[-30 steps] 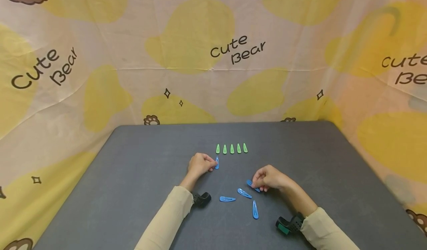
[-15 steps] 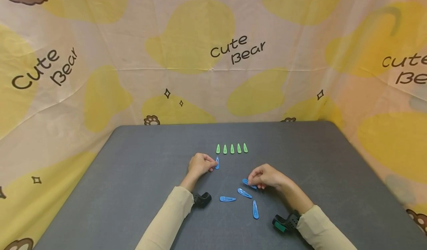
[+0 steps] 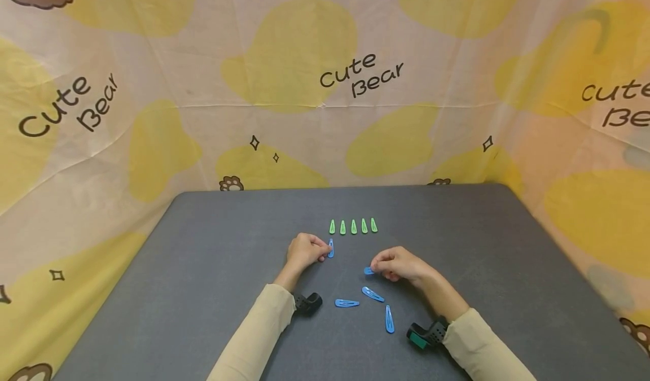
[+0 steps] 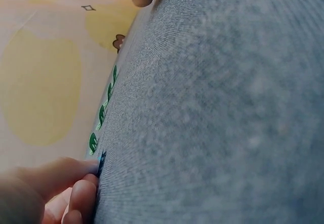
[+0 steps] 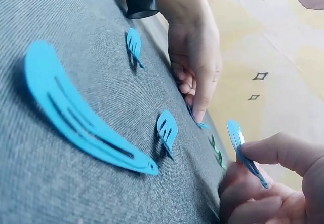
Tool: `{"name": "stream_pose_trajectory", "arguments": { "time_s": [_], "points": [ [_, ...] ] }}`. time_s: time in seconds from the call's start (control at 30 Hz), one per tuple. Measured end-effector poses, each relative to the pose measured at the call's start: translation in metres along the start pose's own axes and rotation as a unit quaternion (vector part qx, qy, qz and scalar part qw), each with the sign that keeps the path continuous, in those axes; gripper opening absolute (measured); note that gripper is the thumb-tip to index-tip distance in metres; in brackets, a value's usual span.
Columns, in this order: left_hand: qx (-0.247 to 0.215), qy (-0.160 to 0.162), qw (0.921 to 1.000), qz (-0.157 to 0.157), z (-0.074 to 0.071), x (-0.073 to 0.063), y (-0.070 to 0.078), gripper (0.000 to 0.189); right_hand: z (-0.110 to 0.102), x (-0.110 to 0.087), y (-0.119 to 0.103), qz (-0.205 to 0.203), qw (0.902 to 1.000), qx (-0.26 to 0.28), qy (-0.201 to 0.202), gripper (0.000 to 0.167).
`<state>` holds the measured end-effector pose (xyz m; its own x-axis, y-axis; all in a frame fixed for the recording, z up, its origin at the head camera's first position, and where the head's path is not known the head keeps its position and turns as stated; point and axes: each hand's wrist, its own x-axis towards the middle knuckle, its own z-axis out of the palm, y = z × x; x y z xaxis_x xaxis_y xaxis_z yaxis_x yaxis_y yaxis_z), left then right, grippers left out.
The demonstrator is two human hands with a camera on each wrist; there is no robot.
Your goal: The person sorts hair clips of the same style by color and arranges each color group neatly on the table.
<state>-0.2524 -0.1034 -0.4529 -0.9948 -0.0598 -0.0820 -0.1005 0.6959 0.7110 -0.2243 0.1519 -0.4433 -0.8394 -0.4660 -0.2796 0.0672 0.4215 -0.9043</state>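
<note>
My left hand [image 3: 306,250] pinches the edge of a blue snap hair clip [image 3: 332,246], which lies pointing away on the table just below the leftmost green clip. To the right, my right hand [image 3: 398,263] grips another blue hair clip [image 3: 368,271] between thumb and fingers. The right wrist view shows that gripped clip [image 5: 234,131] raised off the cloth, its round end sticking out past the thumb. Three more blue hair clips, a level one [image 3: 347,303], a slanted one [image 3: 373,294] and a near-upright one [image 3: 389,319], lie loose between the forearms.
Several green hair clips [image 3: 354,227] stand in a neat row farther back, narrow ends away. A grey cloth-like surface covers the table [image 3: 228,217]. Behind it and at the sides hangs a printed curtain [image 3: 294,53]. Each wrist wears a black camera mount [image 3: 308,303].
My right hand has moved left and slightly away with its blue hair clip, toward the green row. The left hand has stayed at its clip, and the loose clips lie as before.
</note>
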Motion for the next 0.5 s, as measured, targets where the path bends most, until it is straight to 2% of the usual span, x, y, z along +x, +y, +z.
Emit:
{"name": "stream_pose_trajectory", "arguments": {
  "time_s": [0.17, 0.33, 0.5],
  "points": [
    [-0.008, -0.003, 1.0, -0.003, 0.0, 0.001, 0.0, 0.017, 0.002, 0.003, -0.001, 0.006, 0.9995, 0.031, -0.005, 0.02],
    [-0.013, -0.005, 0.9999, 0.003, -0.001, 0.001, 0.0, 0.017, 0.005, 0.008, 0.0, 0.001, 0.9986, 0.052, 0.007, 0.018],
    [-0.014, -0.006, 0.9999, 0.002, -0.002, 0.0, 0.0, 0.016, 0.008, 0.011, -0.002, -0.003, 0.9983, 0.054, 0.021, 0.024]
  ]
}}
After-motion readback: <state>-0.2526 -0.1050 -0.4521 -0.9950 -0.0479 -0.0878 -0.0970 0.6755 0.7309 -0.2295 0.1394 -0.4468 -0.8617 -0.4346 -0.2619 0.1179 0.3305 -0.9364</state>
